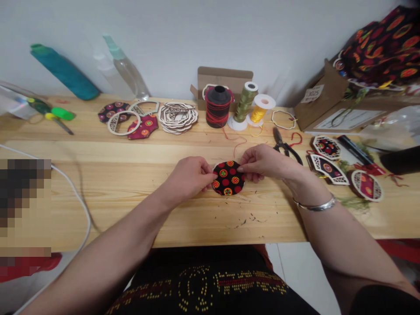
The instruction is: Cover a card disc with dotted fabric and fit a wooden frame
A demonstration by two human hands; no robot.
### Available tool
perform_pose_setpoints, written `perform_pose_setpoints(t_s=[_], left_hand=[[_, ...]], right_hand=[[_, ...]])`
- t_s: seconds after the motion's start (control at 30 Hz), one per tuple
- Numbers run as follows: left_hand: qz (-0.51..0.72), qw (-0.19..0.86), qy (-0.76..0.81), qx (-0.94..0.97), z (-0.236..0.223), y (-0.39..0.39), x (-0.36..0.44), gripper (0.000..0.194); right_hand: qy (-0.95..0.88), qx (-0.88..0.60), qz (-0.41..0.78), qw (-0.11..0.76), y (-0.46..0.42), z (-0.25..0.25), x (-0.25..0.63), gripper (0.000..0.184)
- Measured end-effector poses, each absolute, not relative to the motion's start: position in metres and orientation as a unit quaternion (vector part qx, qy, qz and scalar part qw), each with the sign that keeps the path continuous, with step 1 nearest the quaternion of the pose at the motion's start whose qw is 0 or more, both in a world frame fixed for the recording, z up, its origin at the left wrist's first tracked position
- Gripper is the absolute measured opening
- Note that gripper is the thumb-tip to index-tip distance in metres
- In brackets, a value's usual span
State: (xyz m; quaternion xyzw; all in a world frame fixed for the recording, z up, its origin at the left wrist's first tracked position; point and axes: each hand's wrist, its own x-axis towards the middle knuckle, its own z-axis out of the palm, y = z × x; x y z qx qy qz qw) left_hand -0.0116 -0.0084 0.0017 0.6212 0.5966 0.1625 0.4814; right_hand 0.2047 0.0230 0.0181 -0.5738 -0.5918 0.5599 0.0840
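A round piece covered in black fabric with red, orange and green flower prints (229, 178) is held just over the wooden table (183, 218). My left hand (193, 177) pinches its left edge between thumb and fingers. On the opposite side, my right hand (259, 162), with a silver bangle on the wrist, grips the upper right edge. A light rim shows along part of the piece's border; its underside is hidden. Small dark scraps (251, 218) lie in front of it. Behind my right hand rest black-handled scissors (285, 146), partly covered by the forearm.
Thread spools in red (218, 107), olive (246, 103) and yellow (257, 111) stand at the back. Left of them are a stack of wooden cutouts (178, 117) and a wooden ring (124, 132). Finished-looking ornaments (366, 185) and a cardboard box (328, 107) occupy the right.
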Motion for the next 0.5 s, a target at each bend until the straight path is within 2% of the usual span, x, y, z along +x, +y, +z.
perform_pose_setpoints(t_s=[0.13, 0.23, 0.37, 0.5], left_hand=[[0.180, 0.493, 0.597, 0.607, 0.000, -0.010, -0.012, 0.013], [0.187, 0.469, 0.616, 0.605, 0.002, -0.010, -0.012, 0.011], [0.257, 0.364, 0.641, 0.625, 0.008, -0.009, -0.012, 0.015], [0.342, 0.219, 0.610, 0.681, 0.010, -0.016, -0.008, 0.018]], right_hand=[[-0.593, -0.565, 0.567, 0.087, 0.023, 0.016, 0.205, 0.009], [-0.589, -0.555, 0.579, 0.093, 0.023, 0.016, 0.207, 0.016], [-0.608, -0.580, 0.524, 0.140, 0.023, 0.025, 0.209, 0.016], [-0.681, -0.606, 0.364, 0.191, 0.019, 0.036, 0.209, 0.024]])
